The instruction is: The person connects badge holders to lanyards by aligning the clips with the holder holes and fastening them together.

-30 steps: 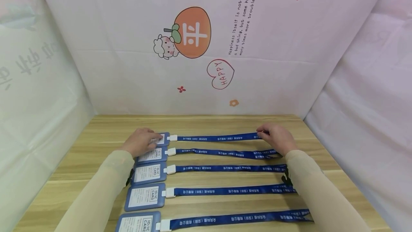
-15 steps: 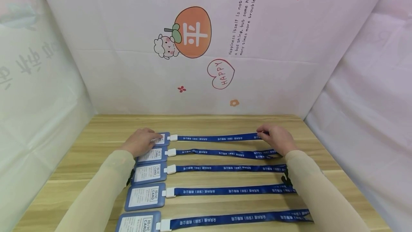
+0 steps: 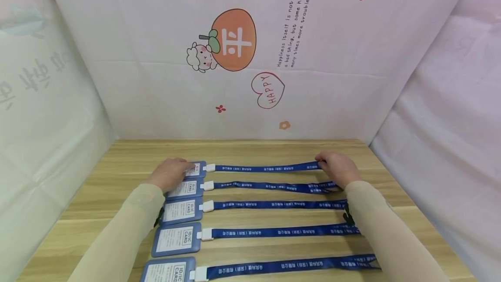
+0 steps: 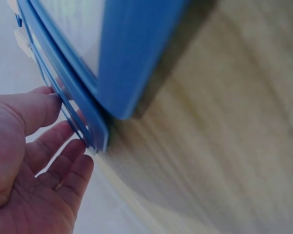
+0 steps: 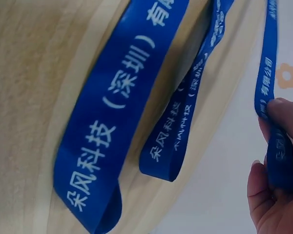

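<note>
My left hand (image 3: 169, 174) holds the farthest blue ID badge holder (image 3: 198, 169) by its left part, thumb on the card side. In the left wrist view its fingertips (image 4: 80, 165) lie at the holder's edge. A white clip (image 3: 210, 167) joins this holder to a blue lanyard strap (image 3: 266, 169) with white lettering, stretched to the right. At the strap's far end my right hand (image 3: 338, 169) pinches it between thumb and fingers. The right wrist view shows the lanyard (image 5: 267, 63) running into that grip, its looped end partly hidden by the hand.
Several more badge holders (image 3: 176, 239) lie in a column toward me, their lanyards (image 3: 270, 232) laid out rightward in near-parallel rows on the wooden table (image 3: 250, 147). My forearms pass over some of them. A printed white cloth (image 3: 332, 108) hangs behind, with more cloth at both sides.
My right hand has slid slightly to the right at the end of the farthest strap, and its fingers have drawn closer together. The left hand has shifted a little left on the badge holder.
</note>
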Tool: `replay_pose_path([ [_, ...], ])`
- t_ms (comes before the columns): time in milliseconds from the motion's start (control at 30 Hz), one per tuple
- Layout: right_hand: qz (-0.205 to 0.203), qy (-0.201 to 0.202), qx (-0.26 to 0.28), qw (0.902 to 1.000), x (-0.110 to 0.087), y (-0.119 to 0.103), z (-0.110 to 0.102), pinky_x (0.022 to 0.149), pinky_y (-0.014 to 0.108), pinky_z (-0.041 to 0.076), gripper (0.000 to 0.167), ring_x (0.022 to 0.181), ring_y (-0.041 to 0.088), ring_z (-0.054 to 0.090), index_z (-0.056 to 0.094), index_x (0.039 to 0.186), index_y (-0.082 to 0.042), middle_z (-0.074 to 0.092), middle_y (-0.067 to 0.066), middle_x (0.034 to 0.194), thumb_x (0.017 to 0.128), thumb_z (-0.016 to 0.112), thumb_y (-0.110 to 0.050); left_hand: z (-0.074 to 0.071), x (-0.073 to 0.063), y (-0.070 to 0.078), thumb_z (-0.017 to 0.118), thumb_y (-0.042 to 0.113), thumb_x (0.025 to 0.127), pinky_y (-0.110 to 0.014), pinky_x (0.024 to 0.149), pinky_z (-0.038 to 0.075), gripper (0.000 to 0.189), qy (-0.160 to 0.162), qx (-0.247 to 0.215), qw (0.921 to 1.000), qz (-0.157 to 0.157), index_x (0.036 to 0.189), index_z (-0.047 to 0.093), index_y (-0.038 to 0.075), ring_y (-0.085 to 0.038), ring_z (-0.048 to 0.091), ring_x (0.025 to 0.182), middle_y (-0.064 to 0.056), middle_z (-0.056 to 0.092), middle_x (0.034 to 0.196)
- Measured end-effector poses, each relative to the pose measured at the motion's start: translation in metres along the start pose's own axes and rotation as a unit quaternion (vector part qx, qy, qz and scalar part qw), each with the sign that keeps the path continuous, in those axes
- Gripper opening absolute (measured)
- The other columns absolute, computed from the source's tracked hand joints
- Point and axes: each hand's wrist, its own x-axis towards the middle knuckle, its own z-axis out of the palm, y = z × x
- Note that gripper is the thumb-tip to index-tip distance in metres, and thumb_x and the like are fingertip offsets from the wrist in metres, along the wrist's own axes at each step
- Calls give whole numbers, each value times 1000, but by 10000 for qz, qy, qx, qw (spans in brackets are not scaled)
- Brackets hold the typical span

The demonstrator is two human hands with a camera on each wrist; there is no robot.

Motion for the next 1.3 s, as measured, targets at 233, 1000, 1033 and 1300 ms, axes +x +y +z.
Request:
replay_pose_path([
  [233, 116, -100, -237, 9996, 2, 5, 3, 94, 58, 57, 23, 110, 40, 70, 73, 123, -4, 75, 19, 119, 103, 62, -9, -1, -2, 3, 52, 11, 107, -66, 115, 40, 41, -15, 193, 9998, 104, 147, 61, 14, -47, 50, 140, -20, 58, 149],
  [1000, 604, -143, -455, 9970, 4, 31, 10, 98, 63, 53, 31, 112, 48, 64, 68, 128, 1, 66, 30, 122, 101, 54, 7, 0, -3, 5, 51, 11, 108, -68, 116, 37, 43, -122, 135, 9998, -2, 150, 57, 14, -48, 46, 143, -20, 53, 154],
  [1033, 619, -140, -442, 9970, 4, 31, 11, 98, 63, 53, 32, 113, 48, 64, 68, 128, 1, 66, 30, 122, 101, 54, 8, 0, -3, 5, 51, 11, 108, -68, 116, 37, 43, -125, 122, 9998, -7, 151, 57, 14, -49, 46, 143, -20, 53, 154],
  [1300, 706, -254, -396, 9964, 3, 33, 14, 100, 63, 52, 36, 116, 49, 62, 66, 130, 1, 65, 31, 125, 96, 59, 12, 0, -4, 4, 50, 12, 108, -68, 117, 37, 44, -135, 141, 9998, 3, 151, 56, 15, -48, 46, 143, -20, 53, 155],
])
